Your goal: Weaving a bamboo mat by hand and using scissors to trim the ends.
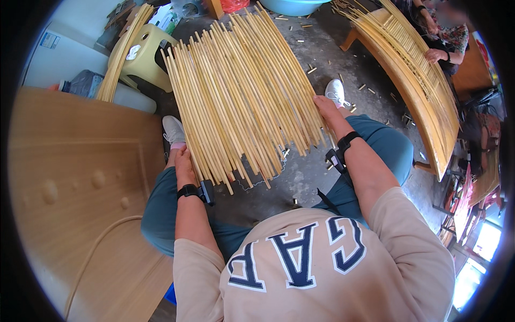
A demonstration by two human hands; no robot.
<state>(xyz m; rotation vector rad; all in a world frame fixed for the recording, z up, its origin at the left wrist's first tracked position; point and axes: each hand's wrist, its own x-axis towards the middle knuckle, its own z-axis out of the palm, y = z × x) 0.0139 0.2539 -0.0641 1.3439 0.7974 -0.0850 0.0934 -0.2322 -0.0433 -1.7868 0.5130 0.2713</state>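
Note:
A wide mat of pale bamboo sticks [238, 91], lined up side by side with uneven ends, spans the space between my legs in the head view. My left hand [185, 163] grips its left edge near the lower end, fingers closed around the outer sticks. My right hand [327, 110] grips the right edge, a little higher up. A thin wire or cord [249, 187] shows beneath the uneven lower ends; what else supports the mat is hidden. Both wrists carry black straps with small devices.
A wooden panel [80, 182] stands close at my left, near a yellow stool [142, 61] with long sticks beside it. A blue basin [289, 6] sits ahead. At right, a co-worker [445, 40] handles slats on a curved wooden bench [429, 134]. Short offcuts litter the floor.

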